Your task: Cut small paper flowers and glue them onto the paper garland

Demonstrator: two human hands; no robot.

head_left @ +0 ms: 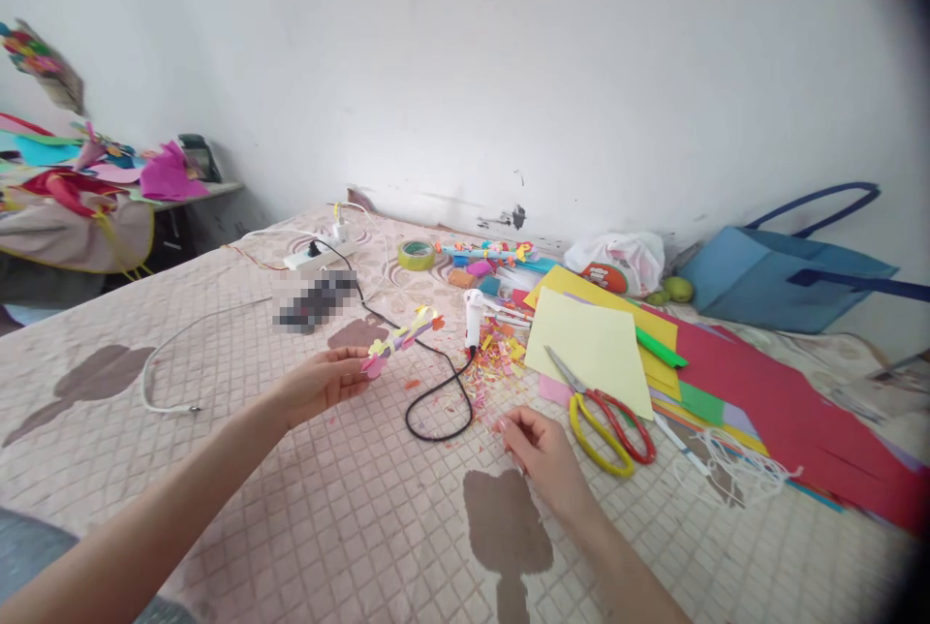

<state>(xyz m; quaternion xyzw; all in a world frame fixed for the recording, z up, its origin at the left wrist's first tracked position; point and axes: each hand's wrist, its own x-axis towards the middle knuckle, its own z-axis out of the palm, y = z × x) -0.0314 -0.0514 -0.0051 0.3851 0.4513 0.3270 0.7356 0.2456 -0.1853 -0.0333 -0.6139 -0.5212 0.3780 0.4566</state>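
Observation:
My left hand [324,382] holds a paper-decorated stick [404,334] by its pink end, the stick pointing up and away to the right with yellow and orange paper bits along it. My right hand [539,450] rests on the patterned bedsheet [291,508], fingers curled in a pinch near a scatter of paper scraps [498,362]; what it pinches is too small to name. Yellow-and-red scissors [603,416] lie just right of that hand on a pale yellow sheet [592,343]. A white glue gun [473,316] stands behind the scraps, its black cord [436,401] looping toward me.
Coloured paper sheets [762,382] spread to the right, with a blue bag [785,280] and a white plastic bag [617,261] by the wall. A tape roll [417,255], power strip [320,258] and white cable [167,362] lie further back. A cluttered side table [108,188] stands left.

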